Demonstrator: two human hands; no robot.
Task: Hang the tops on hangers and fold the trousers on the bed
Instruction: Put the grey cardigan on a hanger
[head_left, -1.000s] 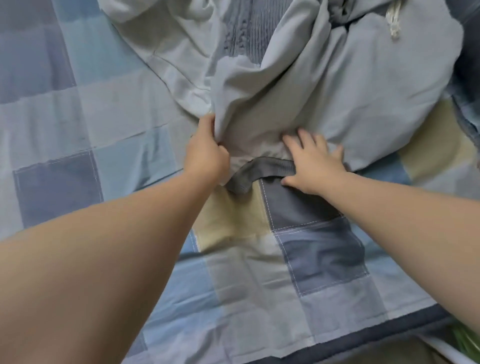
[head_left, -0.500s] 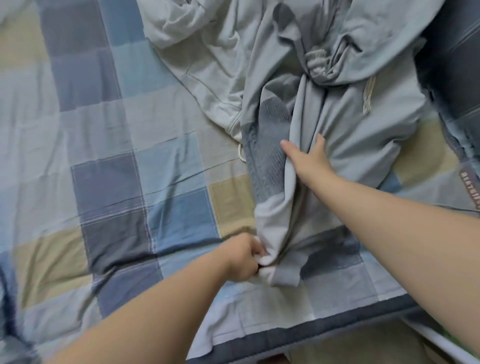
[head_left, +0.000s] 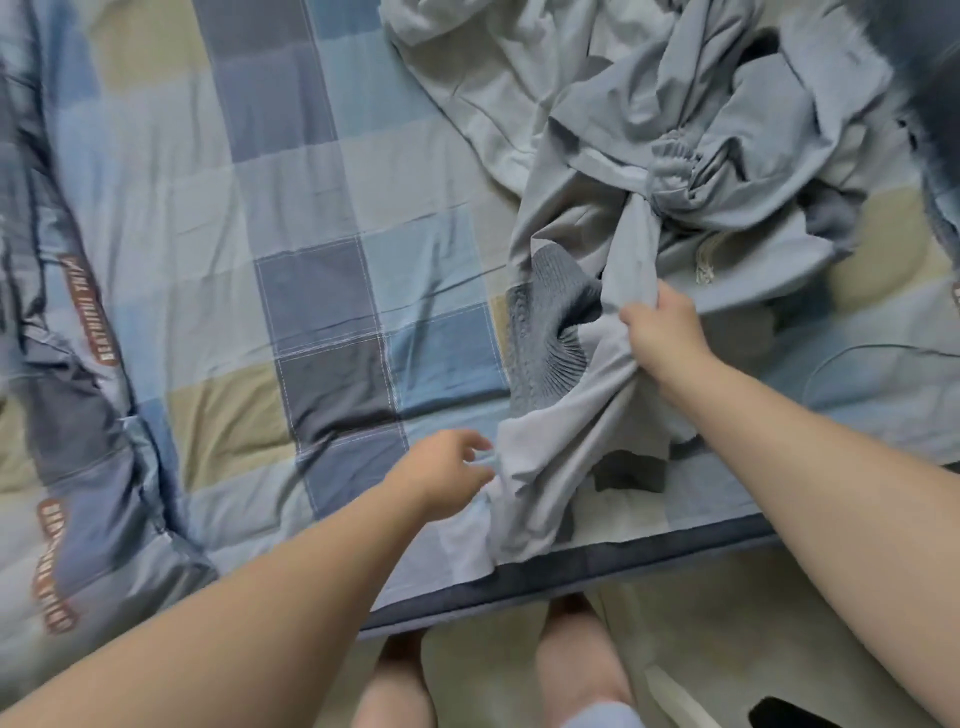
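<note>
**Grey garment bunched in the right hand at the bed's near edge**

The bed (head_left: 311, 249) fills most of the view, spread with a cover checked in blue, grey and beige squares. Its dark near border runs across the lower part of the view. Along the left side lies a rumpled quilt (head_left: 88, 431) in the same colours, with brown lettered labels on it. At the upper right sits a heap of clothes (head_left: 519, 88), pale grey and crumpled, reaching up to the top edge of the view.

Trailing from that heap toward the near edge is the grey garment (head_left: 540, 499), twisted and creased. Its lower end lies over the bed's border. Whether it is a top or trousers cannot be told from its folds. Below the border the person's bare legs (head_left: 571, 660) stand on a pale floor.

A darker ribbed band (head_left: 550, 332) of the garment shows just left of the right hand. The right hand (head_left: 667, 338) has its fingers curled tight round a bunch of the garment's pale cloth, lifting it a little off the cover.

The left hand (head_left: 447, 480) is slack, with its fingers loosely spread and gripping nothing. Its fingertips are at the garment's left edge, and contact cannot be made out. A pale drawstring (head_left: 704, 260) lies on the cloth above the right hand
</note>
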